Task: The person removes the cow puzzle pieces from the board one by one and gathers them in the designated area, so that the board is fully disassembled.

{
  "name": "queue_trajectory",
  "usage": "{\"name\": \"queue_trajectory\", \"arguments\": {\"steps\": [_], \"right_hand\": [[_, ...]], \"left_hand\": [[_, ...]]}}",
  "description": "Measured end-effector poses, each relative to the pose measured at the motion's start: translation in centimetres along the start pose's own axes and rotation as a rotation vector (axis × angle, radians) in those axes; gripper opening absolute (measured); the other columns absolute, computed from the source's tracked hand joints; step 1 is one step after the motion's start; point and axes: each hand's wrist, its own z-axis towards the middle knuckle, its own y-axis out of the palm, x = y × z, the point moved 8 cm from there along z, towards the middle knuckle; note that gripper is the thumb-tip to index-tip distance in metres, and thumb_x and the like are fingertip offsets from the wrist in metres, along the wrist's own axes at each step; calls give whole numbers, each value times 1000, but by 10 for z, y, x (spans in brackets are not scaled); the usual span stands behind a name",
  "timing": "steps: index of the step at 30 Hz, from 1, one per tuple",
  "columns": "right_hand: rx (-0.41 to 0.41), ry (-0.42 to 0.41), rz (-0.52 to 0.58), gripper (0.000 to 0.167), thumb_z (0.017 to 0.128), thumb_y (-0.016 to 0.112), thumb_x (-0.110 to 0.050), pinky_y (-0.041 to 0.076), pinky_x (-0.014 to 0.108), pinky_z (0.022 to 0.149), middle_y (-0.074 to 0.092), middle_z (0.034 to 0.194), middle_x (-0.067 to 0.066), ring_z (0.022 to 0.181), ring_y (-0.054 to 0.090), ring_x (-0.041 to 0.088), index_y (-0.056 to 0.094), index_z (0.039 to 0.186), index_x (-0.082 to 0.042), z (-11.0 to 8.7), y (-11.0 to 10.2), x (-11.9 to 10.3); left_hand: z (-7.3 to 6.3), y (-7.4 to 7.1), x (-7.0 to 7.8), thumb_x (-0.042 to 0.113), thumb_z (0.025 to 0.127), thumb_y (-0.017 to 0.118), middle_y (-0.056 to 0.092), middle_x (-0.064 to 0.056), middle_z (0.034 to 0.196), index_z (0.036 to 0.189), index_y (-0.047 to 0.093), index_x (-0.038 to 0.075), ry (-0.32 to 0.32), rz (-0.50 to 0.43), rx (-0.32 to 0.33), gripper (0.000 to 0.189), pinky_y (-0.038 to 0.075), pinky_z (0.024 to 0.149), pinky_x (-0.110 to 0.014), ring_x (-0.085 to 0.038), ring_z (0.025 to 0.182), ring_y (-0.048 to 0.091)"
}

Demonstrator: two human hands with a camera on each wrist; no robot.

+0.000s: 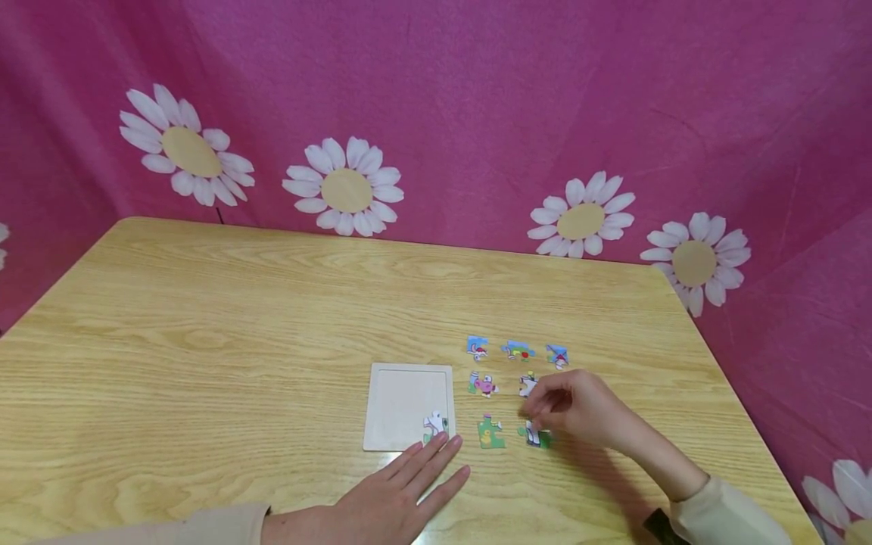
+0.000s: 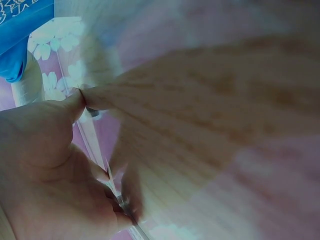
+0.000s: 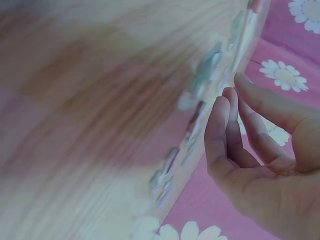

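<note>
A square wooden puzzle tray (image 1: 402, 393) lies on the table, with one jigsaw piece (image 1: 434, 424) in its lower right corner. My left hand (image 1: 391, 496) lies flat in front of it, straight fingertips at the tray's near right corner by that piece. To the right, my right hand (image 1: 582, 409) hovers with bent, relaxed fingers above a green and white jigsaw piece (image 1: 534, 434). It partly covers a white jigsaw piece (image 1: 527, 384) behind. In the right wrist view, nothing shows between the thumb and fingers (image 3: 217, 120).
More loose pieces lie right of the tray: a green piece (image 1: 490, 433), a pink piece (image 1: 484, 384) and a back row with a blue piece (image 1: 477, 347), a colourful piece (image 1: 519, 350) and another blue piece (image 1: 557, 355). A pink flowered curtain (image 1: 450, 121) hangs behind the wooden table (image 1: 238, 341).
</note>
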Motion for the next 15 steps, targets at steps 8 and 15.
{"name": "queue_trajectory", "arguments": {"steps": [8, 15], "right_hand": [[-45, -31, 114, 11, 83, 72, 7, 55, 26, 63, 72, 87, 10, 74, 68, 16, 72, 91, 1, 20, 17, -18], [-85, -67, 167, 10, 82, 74, 5, 56, 26, 68, 73, 89, 11, 77, 69, 16, 72, 92, 2, 43, 40, -35]], "left_hand": [[0, 0, -1, 67, 94, 40, 36, -25, 149, 146, 40, 2, 1, -22, -7, 83, 34, 107, -34, -33, 137, 39], [0, 0, 0, 68, 93, 41, 37, -26, 148, 145, 41, 2, 2, -18, 4, 84, 34, 107, -35, -33, 137, 40]]}}
